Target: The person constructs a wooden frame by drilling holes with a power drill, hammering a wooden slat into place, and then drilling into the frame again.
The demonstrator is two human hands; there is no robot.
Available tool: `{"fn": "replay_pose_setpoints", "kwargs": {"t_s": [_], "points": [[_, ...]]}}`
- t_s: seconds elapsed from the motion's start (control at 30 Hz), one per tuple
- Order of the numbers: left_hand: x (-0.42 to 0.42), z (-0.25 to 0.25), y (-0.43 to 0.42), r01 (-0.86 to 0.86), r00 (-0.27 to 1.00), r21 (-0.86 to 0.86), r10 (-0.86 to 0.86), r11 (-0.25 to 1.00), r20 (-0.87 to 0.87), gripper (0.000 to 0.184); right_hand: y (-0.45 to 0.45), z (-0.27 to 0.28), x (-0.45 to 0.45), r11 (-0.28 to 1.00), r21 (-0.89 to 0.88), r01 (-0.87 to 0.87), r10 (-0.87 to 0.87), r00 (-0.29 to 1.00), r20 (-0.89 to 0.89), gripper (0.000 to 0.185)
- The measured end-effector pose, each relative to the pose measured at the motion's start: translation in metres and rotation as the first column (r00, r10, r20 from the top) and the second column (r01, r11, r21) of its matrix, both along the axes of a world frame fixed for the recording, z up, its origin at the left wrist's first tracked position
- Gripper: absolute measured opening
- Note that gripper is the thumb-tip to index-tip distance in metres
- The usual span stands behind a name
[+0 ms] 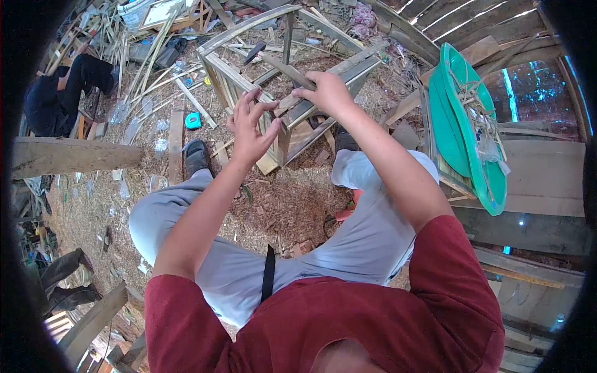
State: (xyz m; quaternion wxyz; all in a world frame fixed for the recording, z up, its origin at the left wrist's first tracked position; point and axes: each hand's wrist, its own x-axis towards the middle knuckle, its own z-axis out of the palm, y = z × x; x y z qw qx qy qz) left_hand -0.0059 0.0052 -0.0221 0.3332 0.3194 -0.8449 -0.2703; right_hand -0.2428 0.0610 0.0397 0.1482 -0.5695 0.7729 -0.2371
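Note:
My right hand [326, 93] is closed around the wooden handle of a hammer [285, 67]. The hammer's dark head points up and to the left, above a wooden frame [230, 71]. My left hand [252, 127] has its fingers spread at the frame's near corner; no held object shows in it, and I cannot tell if its fingertips touch the wood. The frame, built from pale strips with upright legs, stands on the ground between my feet.
A teal tape measure [193, 120] lies by a plank [176, 146] on the shaving-covered ground. Large green basins [451, 112] with dry stems lean at the right. Another person [65, 93] is at the upper left. A thick beam [78, 158] crosses the left side.

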Motion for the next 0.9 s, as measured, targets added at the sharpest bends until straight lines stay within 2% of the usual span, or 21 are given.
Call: {"fn": "replay_pose_setpoints", "kwargs": {"t_s": [0.07, 0.17, 0.27, 0.37, 0.67, 0.9], "points": [[0.004, 0.001, -0.002, 0.026, 0.998, 0.004, -0.027, 1.0, 0.053, 0.031, 0.001, 0.001, 0.0, 1.0, -0.01, 0.002, -0.002, 1.0, 0.002, 0.051], [0.008, 0.003, -0.014, 0.099, 0.991, -0.123, -0.086, 0.987, 0.103, 0.029, 0.0, 0.0, 0.0, 1.0, -0.011, -0.001, 0.001, 1.0, -0.005, 0.052], [0.009, -0.003, -0.03, 0.171, 0.982, -0.18, -0.154, 0.969, 0.107, 0.029, 0.0, 0.0, 0.0, 1.0, 0.003, 0.006, -0.006, 1.0, -0.018, 0.053], [0.007, -0.004, -0.033, 0.186, 0.982, -0.163, -0.176, 0.969, 0.075, 0.031, 0.0, 0.001, 0.001, 1.0, 0.012, 0.008, -0.008, 1.0, 0.018, 0.053], [0.008, 0.002, -0.034, 0.205, 0.976, -0.133, -0.191, 0.97, 0.107, 0.03, -0.001, -0.002, 0.0, 1.0, 0.01, 0.013, -0.013, 1.0, -0.021, 0.054], [0.007, 0.012, -0.025, 0.162, 0.984, 0.023, -0.163, 0.987, 0.065, 0.025, -0.002, -0.002, -0.001, 1.0, 0.016, 0.027, -0.027, 0.999, -0.028, 0.053]]}}
